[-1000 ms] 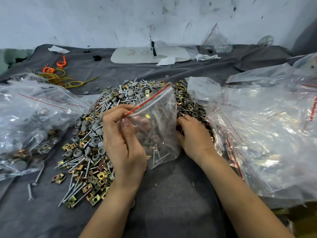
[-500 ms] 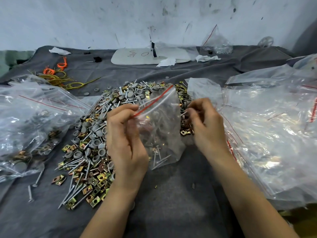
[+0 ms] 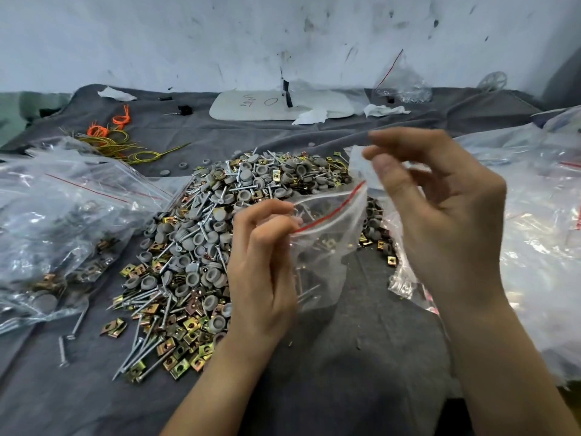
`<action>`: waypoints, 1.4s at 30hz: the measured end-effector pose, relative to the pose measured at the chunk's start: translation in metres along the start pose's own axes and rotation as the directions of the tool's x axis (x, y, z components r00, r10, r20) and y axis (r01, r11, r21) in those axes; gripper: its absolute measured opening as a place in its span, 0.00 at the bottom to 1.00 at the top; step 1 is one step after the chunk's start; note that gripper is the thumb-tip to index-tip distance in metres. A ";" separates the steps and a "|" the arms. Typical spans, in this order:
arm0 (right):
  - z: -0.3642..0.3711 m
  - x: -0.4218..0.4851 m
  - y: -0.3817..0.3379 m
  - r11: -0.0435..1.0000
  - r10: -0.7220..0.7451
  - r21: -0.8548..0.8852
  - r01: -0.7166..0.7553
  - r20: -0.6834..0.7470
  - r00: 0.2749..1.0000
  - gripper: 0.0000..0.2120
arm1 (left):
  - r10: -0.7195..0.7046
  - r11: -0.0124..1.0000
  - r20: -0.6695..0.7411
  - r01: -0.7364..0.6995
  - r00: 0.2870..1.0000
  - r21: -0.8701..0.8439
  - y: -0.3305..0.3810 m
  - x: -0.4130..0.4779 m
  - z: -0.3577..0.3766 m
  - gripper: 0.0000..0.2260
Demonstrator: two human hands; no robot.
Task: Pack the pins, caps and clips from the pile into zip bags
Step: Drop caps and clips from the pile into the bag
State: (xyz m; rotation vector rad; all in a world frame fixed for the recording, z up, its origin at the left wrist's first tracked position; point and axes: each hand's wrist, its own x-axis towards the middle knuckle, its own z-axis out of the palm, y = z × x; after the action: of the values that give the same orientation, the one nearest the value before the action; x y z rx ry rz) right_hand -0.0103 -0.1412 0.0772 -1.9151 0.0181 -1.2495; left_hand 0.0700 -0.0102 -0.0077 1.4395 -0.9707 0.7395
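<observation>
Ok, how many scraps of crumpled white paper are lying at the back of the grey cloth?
3: one scrap at far left, one at the white board's front edge, one right of it. More may be hidden.

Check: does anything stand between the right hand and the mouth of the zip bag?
Nothing visible does. The left hand holds the zip bag by its lip, mouth open; the right hand hovers just above its right end.
</observation>
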 end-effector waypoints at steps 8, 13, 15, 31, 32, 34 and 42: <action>0.020 -0.020 0.064 0.861 0.436 -0.399 -0.316 0.257 0.863 0.09 | -0.120 0.989 -0.243 0.137 0.963 0.057 -0.015 0.001 -0.007 0.08; 0.039 -0.034 0.078 0.737 0.494 -0.664 -0.124 0.405 0.770 0.07 | -0.126 0.990 -0.241 0.137 0.962 0.028 -0.013 0.002 -0.006 0.08; 0.041 -0.035 0.078 0.731 0.492 -0.672 -0.119 0.398 0.774 0.06 | -0.122 0.991 -0.236 0.130 0.964 0.023 -0.014 0.002 -0.007 0.08; 0.023 -0.022 0.070 0.869 0.353 -0.412 -0.272 0.132 0.926 0.04 | -0.123 0.991 -0.219 0.133 0.968 0.032 -0.012 0.002 -0.007 0.07; 0.018 -0.018 0.064 0.898 0.344 -0.320 -0.301 0.085 0.935 0.06 | -0.106 0.993 -0.204 0.115 0.973 0.035 -0.012 0.003 -0.007 0.06; 0.007 -0.010 0.045 0.953 0.266 -0.153 -0.261 0.014 0.964 0.11 | -0.064 0.997 -0.169 0.071 0.984 0.032 -0.009 0.003 -0.006 0.05; 0.002 -0.007 -0.013 0.940 -0.211 -0.229 0.254 0.196 0.958 0.05 | 0.052 0.998 -0.021 -0.052 0.998 0.026 0.001 -0.001 0.001 0.08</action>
State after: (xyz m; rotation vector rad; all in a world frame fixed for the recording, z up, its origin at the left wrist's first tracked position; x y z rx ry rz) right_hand -0.0170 -0.1283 0.0802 -2.2937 -0.1499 -1.2825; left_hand 0.0682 -0.0105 -0.0085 1.4304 -0.9882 0.8068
